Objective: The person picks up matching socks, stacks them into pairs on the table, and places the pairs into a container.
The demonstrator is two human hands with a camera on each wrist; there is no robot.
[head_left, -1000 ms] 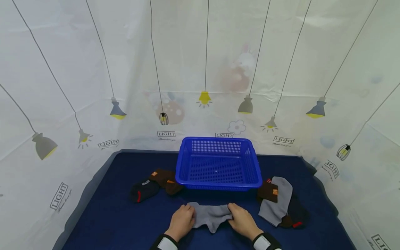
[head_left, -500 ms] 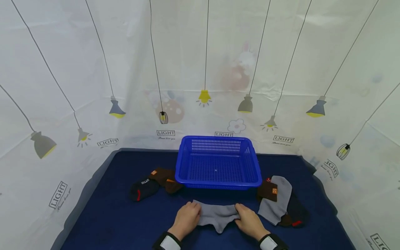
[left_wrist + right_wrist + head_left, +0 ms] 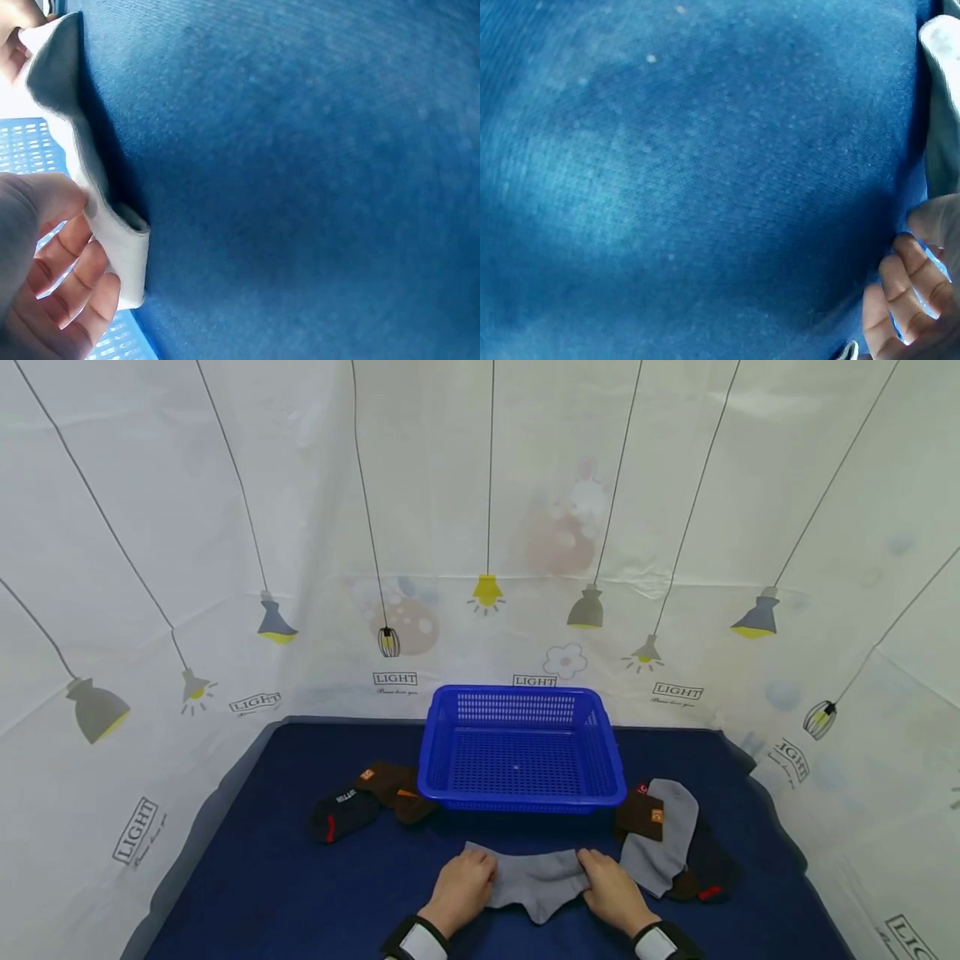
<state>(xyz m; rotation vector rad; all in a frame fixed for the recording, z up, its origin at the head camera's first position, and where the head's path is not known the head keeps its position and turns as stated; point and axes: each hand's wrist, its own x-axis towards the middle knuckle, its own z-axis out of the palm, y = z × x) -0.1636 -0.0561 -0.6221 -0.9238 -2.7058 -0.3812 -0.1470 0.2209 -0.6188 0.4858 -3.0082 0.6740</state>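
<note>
A grey sock (image 3: 536, 881) is stretched sideways between both hands, low over the dark blue cloth, its heel pointing toward the person. At one end my left hand (image 3: 462, 885) pinches it between thumb and index finger; in the left wrist view the other fingers (image 3: 79, 281) curl loosely beside the sock's open cuff (image 3: 129, 251). My right hand (image 3: 613, 889) pinches the opposite end, and only part of that sock (image 3: 946, 105) shows at the edge of the right wrist view. Just beyond the hands stands a blue plastic basket (image 3: 520, 799) with nothing in it.
Left of the basket lie a black sock (image 3: 345, 815) with a red mark and brown socks (image 3: 386, 781). To the right, a pile holds another grey sock (image 3: 663, 839), a brown sock (image 3: 637, 817) and a black sock (image 3: 712, 860). A lamp-printed white sheet (image 3: 480, 468) hangs behind.
Both hands have shifted to the right with the grey sock between them, which is now stretched slightly wider. The basket and the other socks stay where they were.
</note>
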